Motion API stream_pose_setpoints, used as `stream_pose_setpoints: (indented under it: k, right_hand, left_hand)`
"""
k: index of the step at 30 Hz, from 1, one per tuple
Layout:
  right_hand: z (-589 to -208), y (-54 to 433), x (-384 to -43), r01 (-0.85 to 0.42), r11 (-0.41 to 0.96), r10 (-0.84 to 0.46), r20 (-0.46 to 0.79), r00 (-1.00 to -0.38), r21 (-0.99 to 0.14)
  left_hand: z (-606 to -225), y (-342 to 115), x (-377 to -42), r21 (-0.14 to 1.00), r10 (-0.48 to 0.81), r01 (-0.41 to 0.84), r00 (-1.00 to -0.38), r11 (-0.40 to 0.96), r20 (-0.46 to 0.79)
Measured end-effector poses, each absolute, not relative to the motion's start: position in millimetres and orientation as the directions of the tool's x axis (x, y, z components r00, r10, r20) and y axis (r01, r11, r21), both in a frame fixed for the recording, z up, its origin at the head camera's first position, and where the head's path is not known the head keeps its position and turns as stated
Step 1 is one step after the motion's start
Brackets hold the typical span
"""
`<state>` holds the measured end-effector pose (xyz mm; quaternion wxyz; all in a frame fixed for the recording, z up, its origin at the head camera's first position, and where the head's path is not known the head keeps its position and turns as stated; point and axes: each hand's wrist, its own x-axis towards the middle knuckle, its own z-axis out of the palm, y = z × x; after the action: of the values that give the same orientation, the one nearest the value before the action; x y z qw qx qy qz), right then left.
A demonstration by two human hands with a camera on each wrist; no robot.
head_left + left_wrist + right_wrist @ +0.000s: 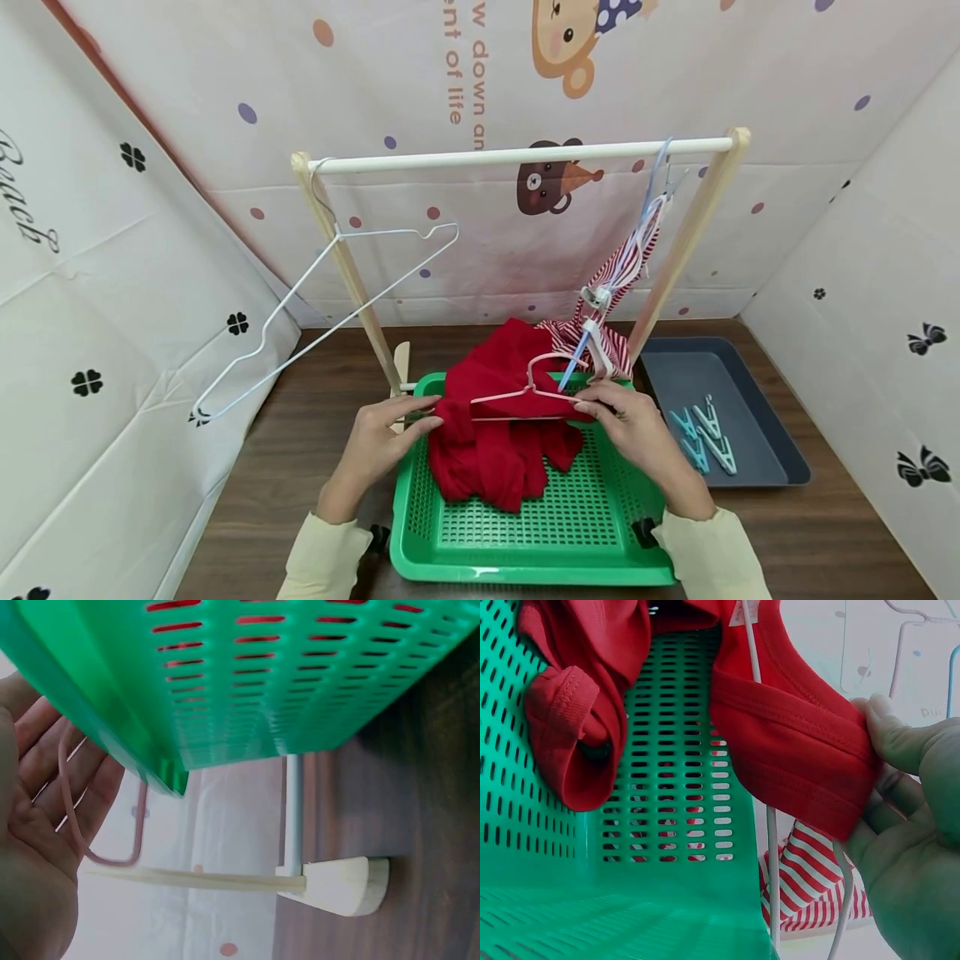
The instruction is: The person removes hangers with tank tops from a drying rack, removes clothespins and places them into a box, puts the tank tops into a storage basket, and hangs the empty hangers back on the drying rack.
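Observation:
A red garment [510, 467] with a pale neck tag lies bunched over the green basket [536, 575]. On it rests a pink hanger [531, 388], hook up; its left end, a pink loop [112, 862], shows against my left fingers in the left wrist view. My left hand [386, 433] pinches the garment's left edge over the basket's rim. My right hand [626, 421] pinches the garment's banded edge between thumb and fingers near the hanger's right arm. In the right wrist view the hanger's bar [772, 877] runs partly behind the red cloth.
A rack with a white rail [480, 157] stands behind the basket. From it hang a white hanger [262, 333] at left and a red-and-white striped garment [618, 267] with clips at right. A dark tray [765, 450] with several blue clothespins [705, 433] lies to the right.

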<state>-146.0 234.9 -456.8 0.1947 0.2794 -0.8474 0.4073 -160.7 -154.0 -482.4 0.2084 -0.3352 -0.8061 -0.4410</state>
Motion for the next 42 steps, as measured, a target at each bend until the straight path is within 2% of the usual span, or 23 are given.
stream_pose_setpoints:
  k: [7, 13, 21, 30, 42]
  right_hand:
    - [-456.3, 232.6, -144.6, -0.635, 0.497, -0.330, 0.548, -0.769, -0.592]
    - [-456.1, 231.6, -144.1, -0.631, 0.498, -0.331, 0.542, -0.773, -0.595]
    - [-455.5, 230.0, -142.6, -0.649, 0.488, -0.318, 0.573, -0.755, -0.584]
    - [-454.4, 230.5, -139.1, -0.661, 0.501, -0.237, 0.646, -0.726, -0.559]
    - [-454.3, 235.2, -132.8, -0.625, 0.530, -0.191, 0.638, -0.746, -0.572]
  left_hand:
    - [-476.1, -147.7, -161.3, 0.560, 0.365, 0.760, -0.650, 0.330, 0.667]
    - [-475.8, -139.5, -163.9, 0.507, 0.376, 0.796, -0.604, 0.331, 0.703]
    - [-478.0, -138.0, -161.1, 0.532, 0.334, 0.769, -0.635, 0.354, 0.696]
    - [-479.3, -144.8, -158.1, 0.538, 0.294, 0.755, -0.647, 0.375, 0.704]
    - [-481.0, -170.9, -149.2, 0.554, 0.238, 0.717, -0.678, 0.423, 0.696]
